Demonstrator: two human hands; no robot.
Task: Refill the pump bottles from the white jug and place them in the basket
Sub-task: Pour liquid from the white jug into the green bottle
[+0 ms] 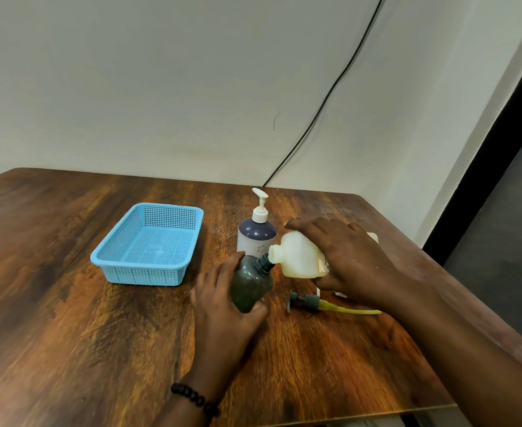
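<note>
1. Left hand (pixel 222 298), beaded bracelet (pixel 193 399) on the wrist, is wrapped around the dark bottle (pixel 251 283), fingers curled shut on its body. Bottle is tilted, open neck pointing up-right toward the jug.
2. Loose pump head (pixel 307 300) with yellowish dip tube lies flat on the table (pixel 69 334), just right of the dark bottle and below the right hand. Tube looks wet, so probably slippery; best taken by the grey collar.
3. Right hand (pixel 350 260) is clamped over the white jug (pixel 299 257), palm on top, thumb underneath. Jug is tipped sideways, its uncapped mouth touching or almost touching the dark bottle's neck. Can't tell if liquid is flowing.
4. Handling guess: the jug is thin plastic that may flex if squeezed; a grip mid-body looks right. The dark bottle seems rigid, smooth and light when low, and its narrow neck makes spilling likely.
5. Second pump bottle (pixel 256 234), pump still on, stands upright just behind both, close enough to get knocked.
6. Blue basket (pixel 149 245) sits to the left, nothing in it, path to it open.
7. Black cable (pixel 324 103) on the wall, out of the way.
</note>
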